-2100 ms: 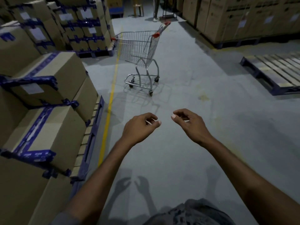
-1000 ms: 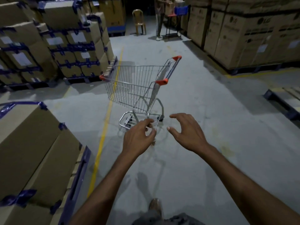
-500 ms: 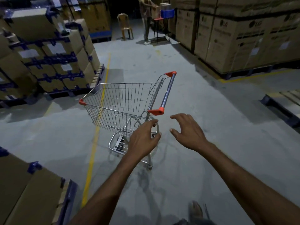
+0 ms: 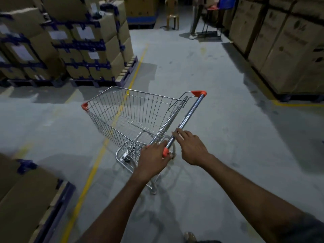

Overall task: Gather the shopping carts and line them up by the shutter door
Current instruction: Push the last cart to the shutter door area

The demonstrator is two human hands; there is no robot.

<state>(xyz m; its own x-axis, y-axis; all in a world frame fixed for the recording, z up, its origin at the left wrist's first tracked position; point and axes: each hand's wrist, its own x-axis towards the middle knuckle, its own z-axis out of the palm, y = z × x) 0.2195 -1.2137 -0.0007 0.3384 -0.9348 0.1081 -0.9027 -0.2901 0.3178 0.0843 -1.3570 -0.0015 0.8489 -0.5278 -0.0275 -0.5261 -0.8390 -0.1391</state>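
One cart (image 4: 133, 118): is standing mid-floor (image 4: 219, 120) across the yellow line (image 4: 91, 172), its basket pointing left.
Left hand (image 4: 154, 160): I am curling my fingers round the near end of the handle (image 4: 189, 114), by its orange cap.
Right hand (image 4: 192, 148): I am laying fairly straight fingers across the handle, just beyond my left hand.
Boxes (image 4: 84, 50): are sitting stacked along the floor's far left edge.

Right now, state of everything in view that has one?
shopping cart: upright, basket empty.
left hand: grips near end of handle bar.
right hand: fingers laid across handle bar, not wrapped.
chair: upright, unoccupied.
boxes: stacked on pallets, taped shut.
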